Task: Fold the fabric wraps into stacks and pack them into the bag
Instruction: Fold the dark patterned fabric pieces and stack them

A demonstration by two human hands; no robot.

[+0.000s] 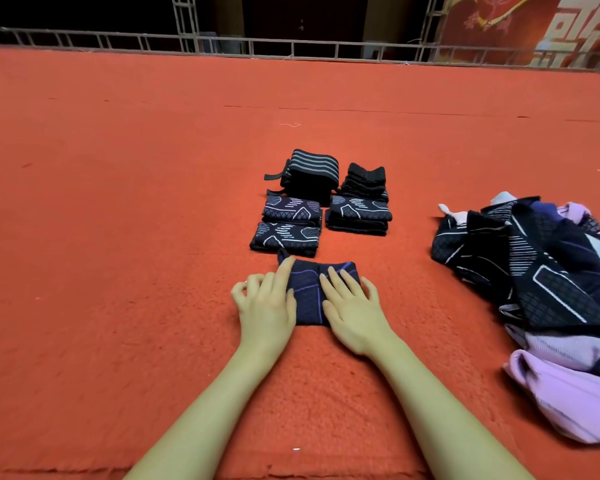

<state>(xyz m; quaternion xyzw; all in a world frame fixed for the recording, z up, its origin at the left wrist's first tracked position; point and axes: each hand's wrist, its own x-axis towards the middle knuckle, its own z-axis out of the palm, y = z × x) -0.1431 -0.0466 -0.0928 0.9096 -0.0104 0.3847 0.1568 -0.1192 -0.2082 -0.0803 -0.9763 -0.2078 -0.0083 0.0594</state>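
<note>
— So, where is the wrap?

— I see the dark folded wrap flat on the red carpet, straight ahead of me, its far left corner sticking up a little. Bare carpet lies open to its left and toward me; just beyond its far edge sit the folded stacks, two rows of patterned ones with a striped roll behind them. Well off to the right is the loose pile of unfolded wraps, dark and lilac.

— And the hands?

— My left hand rests along the wrap's left edge, forefinger stretched out on the cloth, the other fingers loosely curled on the carpet, gripping nothing. My right hand lies flat and spread on the wrap's right half, pressing it down.

— Anything further out?

— A metal railing runs along the carpet's far edge.
</note>
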